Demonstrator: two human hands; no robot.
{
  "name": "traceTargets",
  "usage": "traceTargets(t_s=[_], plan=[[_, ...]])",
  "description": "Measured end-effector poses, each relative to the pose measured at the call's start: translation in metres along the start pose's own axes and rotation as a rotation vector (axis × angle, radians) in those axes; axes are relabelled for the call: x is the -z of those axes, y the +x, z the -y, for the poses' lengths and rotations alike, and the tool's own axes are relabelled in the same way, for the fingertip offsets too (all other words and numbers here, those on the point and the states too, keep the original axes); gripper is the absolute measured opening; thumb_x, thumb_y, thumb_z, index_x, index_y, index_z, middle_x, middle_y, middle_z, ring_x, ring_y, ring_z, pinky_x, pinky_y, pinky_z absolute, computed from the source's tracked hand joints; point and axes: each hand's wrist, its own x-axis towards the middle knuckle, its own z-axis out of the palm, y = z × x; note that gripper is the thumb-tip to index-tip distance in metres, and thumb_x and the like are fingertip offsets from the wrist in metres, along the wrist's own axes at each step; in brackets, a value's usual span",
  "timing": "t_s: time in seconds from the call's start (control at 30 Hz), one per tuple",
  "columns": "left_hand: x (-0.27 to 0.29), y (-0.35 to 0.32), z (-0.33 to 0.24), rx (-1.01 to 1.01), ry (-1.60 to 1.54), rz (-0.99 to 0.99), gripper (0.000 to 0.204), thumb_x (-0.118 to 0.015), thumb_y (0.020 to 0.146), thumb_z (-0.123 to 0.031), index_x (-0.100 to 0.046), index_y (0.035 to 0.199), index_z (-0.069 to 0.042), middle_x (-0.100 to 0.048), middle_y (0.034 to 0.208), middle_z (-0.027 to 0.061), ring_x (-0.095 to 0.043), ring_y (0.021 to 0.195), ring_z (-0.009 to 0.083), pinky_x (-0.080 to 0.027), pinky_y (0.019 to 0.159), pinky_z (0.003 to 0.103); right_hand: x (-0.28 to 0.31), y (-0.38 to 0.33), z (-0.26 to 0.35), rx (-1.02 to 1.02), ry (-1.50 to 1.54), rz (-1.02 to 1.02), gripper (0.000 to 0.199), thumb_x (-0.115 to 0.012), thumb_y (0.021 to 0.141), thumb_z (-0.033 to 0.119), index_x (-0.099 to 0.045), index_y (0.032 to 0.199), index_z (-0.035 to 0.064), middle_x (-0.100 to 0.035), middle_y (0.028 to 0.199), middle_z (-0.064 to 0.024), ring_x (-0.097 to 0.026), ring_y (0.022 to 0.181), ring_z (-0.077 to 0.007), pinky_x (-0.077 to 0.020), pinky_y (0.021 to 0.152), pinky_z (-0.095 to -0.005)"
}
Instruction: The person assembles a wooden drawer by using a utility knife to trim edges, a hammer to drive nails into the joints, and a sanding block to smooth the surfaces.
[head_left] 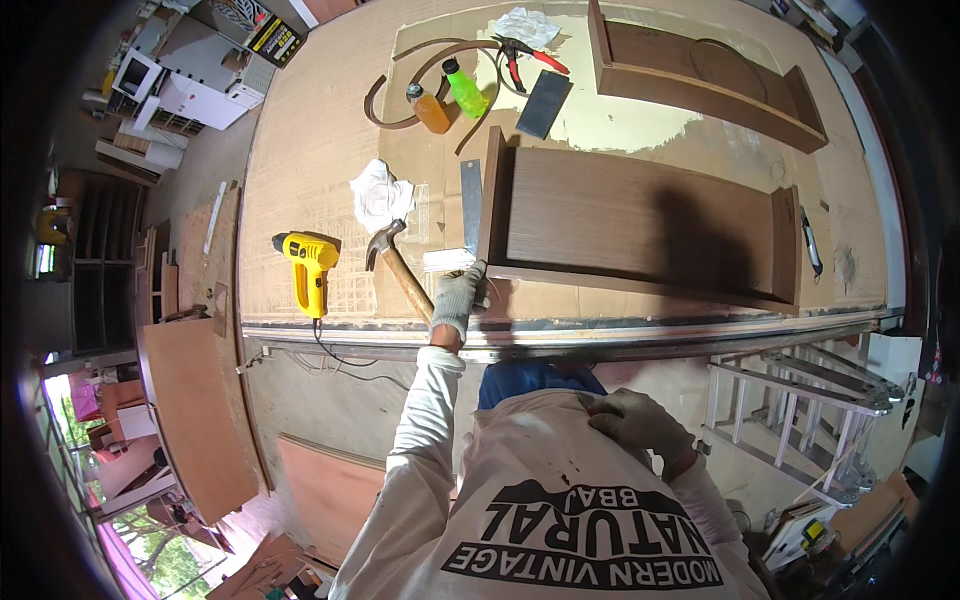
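My left hand (461, 300), in a grey glove, is closed at the near left corner of a brown wooden drawer-like box (630, 205). What its fingers grip is hidden. A flat whitish piece (449, 260) lies by the fingertips, and the handle of a claw hammer (402, 280) ends beside the wrist. Close to my body, my gloved right hand (640, 418) is curled in front of the white shirt, its contents not visible. A dark flat metal strip (471, 205) lies along the box's left side. Left of the hammer rests a yellow heat gun (311, 268).
Cardboard covers the worktable (340, 110). Toward the back are a second brown box (700, 75), red-handled pliers (515, 62), green (465, 90) and orange (430, 110) bottles, and coiled brown strips (375, 105). A white crumpled cloth (381, 195) sits nearer. A metal ladder (800, 415) stands at right.
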Motion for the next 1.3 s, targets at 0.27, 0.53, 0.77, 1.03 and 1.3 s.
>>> traceTargets(t_s=[0.27, 0.53, 0.77, 1.03, 1.3], plan=[[-0.027, -0.020, 0.032, -0.062, -0.298, -0.036, 0.027, -0.074, 0.099, -0.032, -0.068, 0.086, -0.009, -0.066, 0.071, 0.0021, -0.063, 0.059, 0.0153, -0.052, 0.054, 0.030, 0.009, -0.029, -0.020, 0.011, 0.206, -0.036, 0.069, -0.072, 0.091, 0.022, -0.048, 0.153, 0.0013, -0.056, 0.147, -0.0259, -0.055, 0.136, -0.0369, -0.0407, 0.117, -0.0409], [-0.047, -0.016, 0.066, -0.237, -0.203, -0.073, 0.024, -0.072, 0.100, -0.028, -0.072, 0.089, -0.007, -0.067, 0.073, 0.0002, -0.061, 0.060, 0.0104, -0.050, 0.056, 0.027, -0.016, -0.028, -0.077, -0.112, 0.765, -0.267, 0.074, -0.068, 0.093, 0.005, -0.034, 0.159, -0.0055, -0.061, 0.138, -0.0250, -0.067, 0.114, -0.0269, -0.0546, 0.098, -0.0359], [0.005, -0.029, 0.074, -0.183, 0.187, 0.218, 0.029, -0.069, 0.102, -0.031, -0.074, 0.095, -0.003, -0.071, 0.075, 0.0020, -0.063, 0.063, 0.0102, -0.053, 0.061, 0.026, -0.026, -0.012, -0.092, -0.109, 1.263, -0.012, 0.074, -0.069, 0.093, 0.003, -0.036, 0.158, -0.0049, -0.066, 0.116, -0.0134, -0.068, 0.096, -0.0221, -0.0584, 0.085, -0.0349], [0.049, -0.015, 0.031, -0.870, 0.944, -0.182, 0.052, -0.078, 0.089, -0.017, -0.063, 0.136, -0.004, -0.064, 0.132, 0.0213, -0.061, 0.123, 0.0375, -0.050, 0.102, 0.046, -0.079, 0.034, -0.016, -0.042, 1.031, -0.206, 0.036, -0.072, 0.089, 0.010, -0.067, 0.122, -0.0027, -0.071, 0.097, -0.0074, -0.068, 0.089, -0.0165, -0.0556, 0.083, -0.0308], [0.039, 0.059, -0.071, -1.768, 1.514, 0.584, 0.064, -0.075, 0.086, -0.046, -0.062, 0.135, -0.006, -0.059, 0.141, 0.0155, -0.047, 0.141, 0.0367, -0.033, 0.120, 0.055, -0.221, 0.135, 0.007, 0.154, 1.268, -0.415, 0.036, -0.071, 0.092, 0.009, -0.071, 0.126, -0.0027, -0.073, 0.106, -0.0074, -0.068, 0.093, -0.0167, -0.0545, 0.090, -0.0315]])
